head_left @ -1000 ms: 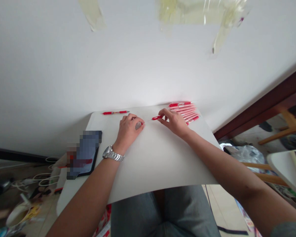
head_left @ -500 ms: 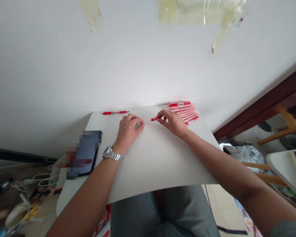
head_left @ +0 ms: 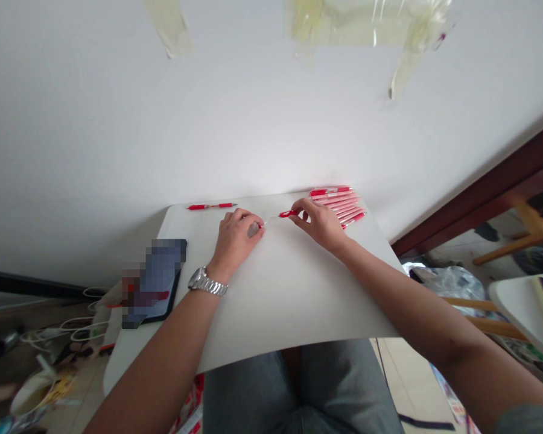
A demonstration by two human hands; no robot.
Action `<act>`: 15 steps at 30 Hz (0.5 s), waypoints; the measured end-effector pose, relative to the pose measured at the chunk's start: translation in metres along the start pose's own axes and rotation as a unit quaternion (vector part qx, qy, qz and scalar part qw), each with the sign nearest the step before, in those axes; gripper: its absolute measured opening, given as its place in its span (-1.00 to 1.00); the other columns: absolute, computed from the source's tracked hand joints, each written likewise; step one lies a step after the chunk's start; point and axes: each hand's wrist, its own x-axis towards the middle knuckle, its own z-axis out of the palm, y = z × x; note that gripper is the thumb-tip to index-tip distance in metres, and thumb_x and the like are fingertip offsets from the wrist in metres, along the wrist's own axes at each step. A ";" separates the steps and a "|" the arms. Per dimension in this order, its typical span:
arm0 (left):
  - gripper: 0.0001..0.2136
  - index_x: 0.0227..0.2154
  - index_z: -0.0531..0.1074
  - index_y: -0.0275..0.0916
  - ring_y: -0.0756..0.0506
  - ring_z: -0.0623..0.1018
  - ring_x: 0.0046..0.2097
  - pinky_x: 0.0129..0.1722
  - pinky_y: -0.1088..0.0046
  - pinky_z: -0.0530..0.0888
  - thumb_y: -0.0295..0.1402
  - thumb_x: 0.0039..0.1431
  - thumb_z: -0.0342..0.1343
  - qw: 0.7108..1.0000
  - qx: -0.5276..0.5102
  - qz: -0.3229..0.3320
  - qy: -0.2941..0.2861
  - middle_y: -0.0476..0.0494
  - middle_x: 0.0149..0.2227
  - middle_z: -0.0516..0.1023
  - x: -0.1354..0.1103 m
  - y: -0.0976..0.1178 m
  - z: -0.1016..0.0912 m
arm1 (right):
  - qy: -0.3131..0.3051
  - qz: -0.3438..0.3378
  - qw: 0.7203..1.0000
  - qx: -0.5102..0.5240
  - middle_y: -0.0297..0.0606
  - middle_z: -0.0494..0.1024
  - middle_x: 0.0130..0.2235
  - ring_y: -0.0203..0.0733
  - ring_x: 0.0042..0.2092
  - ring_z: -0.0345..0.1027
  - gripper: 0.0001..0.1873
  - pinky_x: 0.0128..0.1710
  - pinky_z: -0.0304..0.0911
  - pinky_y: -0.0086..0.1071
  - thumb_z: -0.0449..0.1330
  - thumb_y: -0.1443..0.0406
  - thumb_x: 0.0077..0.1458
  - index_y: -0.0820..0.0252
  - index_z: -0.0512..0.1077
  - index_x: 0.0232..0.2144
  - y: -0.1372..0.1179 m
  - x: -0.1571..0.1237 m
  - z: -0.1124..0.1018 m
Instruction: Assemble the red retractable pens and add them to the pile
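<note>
Above the middle of the white table, my left hand is closed on a thin pen part, clear with a little red at the fingertips. The palm hides most of it. Facing it, my right hand pinches a red pen piece between thumb and fingers, its narrow end pointing left. Whether the two parts touch, I cannot tell. Just behind my right hand lies a row of red and clear pens. One red pen lies alone by the wall, beyond my left hand.
A phone or tablet, its screen blurred out, lies at the table's left edge. The white wall borders the back. Cables hang at the left; a wooden chair and a plastic bag are at the right.
The red piece in my right hand has risen slightly and turned more level. More of the clear part shows at my left fingertips. My left hand has hardly moved.
</note>
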 end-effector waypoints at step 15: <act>-0.93 -0.19 0.63 -0.07 -0.25 0.49 0.02 0.19 0.08 0.42 -0.31 0.29 0.31 1.000 -0.009 0.004 0.000 -0.14 -0.06 0.52 0.000 0.003 0.000 | -0.020 -0.004 1.000 -0.002 -0.33 0.67 -0.23 -0.21 -0.30 0.48 -0.90 -0.34 0.15 -0.39 0.31 0.28 0.30 0.06 0.47 -0.15 -0.003 -0.002 0.003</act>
